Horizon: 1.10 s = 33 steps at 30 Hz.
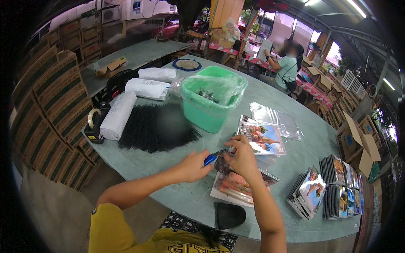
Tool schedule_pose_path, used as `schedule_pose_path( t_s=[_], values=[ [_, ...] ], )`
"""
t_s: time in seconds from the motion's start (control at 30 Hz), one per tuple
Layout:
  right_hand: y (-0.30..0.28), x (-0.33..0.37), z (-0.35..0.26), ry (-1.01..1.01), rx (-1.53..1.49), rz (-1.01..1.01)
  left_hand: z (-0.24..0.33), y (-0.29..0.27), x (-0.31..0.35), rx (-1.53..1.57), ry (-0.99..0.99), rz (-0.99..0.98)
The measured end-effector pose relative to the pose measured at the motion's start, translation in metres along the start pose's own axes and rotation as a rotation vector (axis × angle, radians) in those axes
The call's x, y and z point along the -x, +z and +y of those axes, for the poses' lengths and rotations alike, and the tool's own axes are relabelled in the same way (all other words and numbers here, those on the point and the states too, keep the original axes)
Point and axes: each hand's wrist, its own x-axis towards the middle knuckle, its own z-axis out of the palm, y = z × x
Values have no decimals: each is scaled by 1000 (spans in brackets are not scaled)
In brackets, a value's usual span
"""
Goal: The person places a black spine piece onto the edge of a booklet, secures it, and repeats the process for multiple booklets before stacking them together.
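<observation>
My left hand (195,167) is closed around blue-handled pliers (209,159), their dark jaws reaching toward my other hand. Over a spiral-bound notebook (222,165), my right hand (242,157) is closed, thumb and fingers pinching at its bound edge; the exact grip is partly hidden. More notebooks with reddish covers (236,190) lie under it. Just beyond is a small pile of printed covers (262,137), a colourful building on the top one. A wide fan of black binding coils (156,126) spreads across the table at the left.
A green tub (206,109) lined with clear plastic holds dark coils. White wrapped rolls (119,116) and a tape dispenser (93,125) stand left. Clear sleeves (276,120) lie beyond the covers. Stacked notebooks (309,193) sit right, a black pouch-like object (230,215) near. A person (288,63) sits farther back.
</observation>
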Motion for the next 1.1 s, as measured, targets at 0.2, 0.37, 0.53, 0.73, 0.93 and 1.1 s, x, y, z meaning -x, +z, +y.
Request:
schedule_pose_path(
  t_s=[0.2, 0.37, 0.53, 0.73, 0.93, 1.1],
  values=[
    [4, -2, 9, -32, 127, 63, -21, 9, -5, 1462, -65, -710],
    [5, -2, 5, -25, 172, 60, -7, -4, -8, 1187, -95, -661],
    [11, -3, 1, -37, 215, 49, 5, -6, -1, 36, -9, -93],
    [-7, -41, 9, -105, 233, -94, -28, -7, 2, 593, -118, -391],
    [-54, -106, 11, -141, 65, 54, -31, -3, -5, 460, -70, -307],
    [-67, 14, 12, 14, 629, -456, -70, 7, 20, 288, -183, -125]
  ],
)
